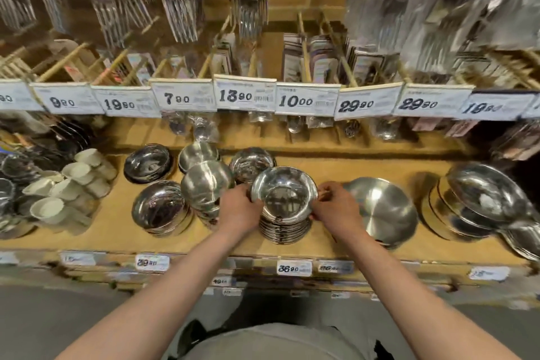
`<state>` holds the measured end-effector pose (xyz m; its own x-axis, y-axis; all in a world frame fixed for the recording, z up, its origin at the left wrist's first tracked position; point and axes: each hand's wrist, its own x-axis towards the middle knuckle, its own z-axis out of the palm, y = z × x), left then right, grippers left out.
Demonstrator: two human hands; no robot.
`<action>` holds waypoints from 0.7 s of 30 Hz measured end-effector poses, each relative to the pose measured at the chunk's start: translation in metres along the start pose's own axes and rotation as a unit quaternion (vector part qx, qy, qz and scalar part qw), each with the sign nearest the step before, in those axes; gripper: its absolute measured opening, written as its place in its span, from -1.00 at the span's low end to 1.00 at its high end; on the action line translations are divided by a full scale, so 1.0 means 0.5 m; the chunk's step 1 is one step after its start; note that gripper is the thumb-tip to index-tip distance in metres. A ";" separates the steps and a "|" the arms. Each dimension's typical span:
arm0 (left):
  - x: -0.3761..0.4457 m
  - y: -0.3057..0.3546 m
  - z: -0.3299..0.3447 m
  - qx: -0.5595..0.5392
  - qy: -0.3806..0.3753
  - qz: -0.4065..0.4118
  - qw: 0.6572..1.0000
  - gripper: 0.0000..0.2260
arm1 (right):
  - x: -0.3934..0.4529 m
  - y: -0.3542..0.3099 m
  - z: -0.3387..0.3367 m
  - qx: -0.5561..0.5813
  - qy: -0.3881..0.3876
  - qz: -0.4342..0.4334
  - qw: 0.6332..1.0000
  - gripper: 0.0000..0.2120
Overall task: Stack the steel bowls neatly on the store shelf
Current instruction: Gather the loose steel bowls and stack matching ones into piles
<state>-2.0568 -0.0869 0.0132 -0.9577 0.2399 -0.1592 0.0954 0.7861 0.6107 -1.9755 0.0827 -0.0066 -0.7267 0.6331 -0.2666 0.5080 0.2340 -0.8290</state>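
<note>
Top bowl (285,193): centre of the frame, tilted, sitting on a stack of bowls (285,228) on the shelf (117,231).
Left hand (239,209): fingers curled on the top bowl's left rim, gripping it.
Right hand (336,207): pinching the right rim.
Other bowl stacks (160,207): left of centre.
Wide dish (382,210): just right of the hands.
White cups (73,184): left side.
Price tags (245,95): across the upper shelf edge.
</note>
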 end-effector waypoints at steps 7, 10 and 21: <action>0.004 -0.008 0.014 -0.033 -0.007 -0.045 0.998 -0.84 | 0.010 -0.022 -0.012 -0.054 -0.012 -0.031 0.998 -0.85; 0.008 -0.012 0.016 -0.033 -0.001 -0.054 0.998 -0.85 | 0.011 -0.026 -0.012 -0.079 -0.020 -0.046 0.996 -0.87; -0.003 -0.021 0.021 -0.062 0.011 -0.052 0.997 -0.87 | 0.011 -0.026 -0.010 -0.119 -0.027 -0.059 0.991 -0.90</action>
<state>-2.0534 -0.0893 -0.0011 -0.9664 0.1474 -0.2106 -0.0374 0.7298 0.6826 -1.9837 0.0867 0.0052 -0.8082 0.5515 -0.2065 0.5082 0.4758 -0.7179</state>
